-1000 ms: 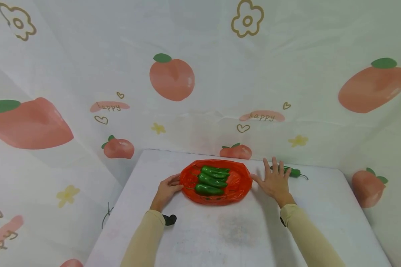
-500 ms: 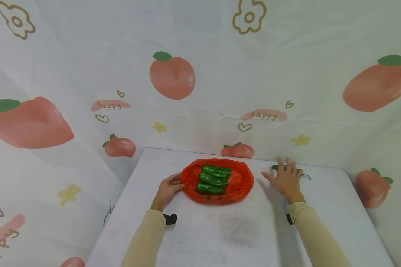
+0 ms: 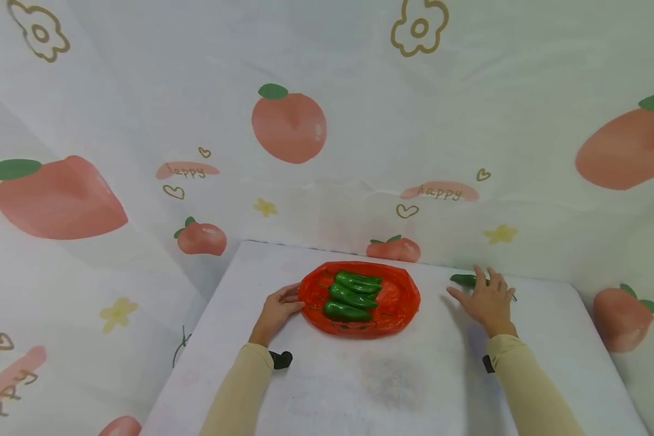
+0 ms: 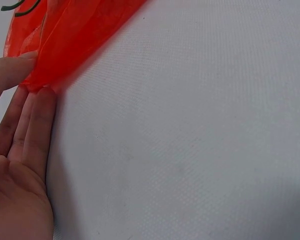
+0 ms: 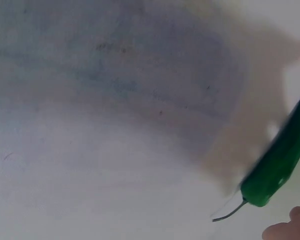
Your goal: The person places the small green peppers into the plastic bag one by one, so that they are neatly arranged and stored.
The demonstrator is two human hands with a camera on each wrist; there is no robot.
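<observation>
A red plastic bag (image 3: pixel 398 290), spread open in an oval, lies on the table with several green peppers (image 3: pixel 353 297) inside. At its left edge my left hand (image 3: pixel 277 312) pinches the rim; in the left wrist view the thumb (image 4: pixel 15 70) lies over the thin red film and the fingers reach under it. To the right of the bag, my right hand (image 3: pixel 487 303) is spread over a single loose green pepper (image 3: pixel 462 280), hiding part of it. The right wrist view shows that pepper (image 5: pixel 275 165) whole with its thin stem, and fingertips (image 5: pixel 290 230) near it, apart.
The white table (image 3: pixel 327 393) ends at a wall cloth (image 3: pixel 349 121) printed with peaches. Black wrist straps (image 3: pixel 281 360) show at both cuffs. A dark cord (image 3: pixel 182 345) hangs by the table's left edge.
My right hand has moved from the bag's right edge rightward to the loose pepper. The left hand keeps its place on the bag. The head view has shifted slightly.
</observation>
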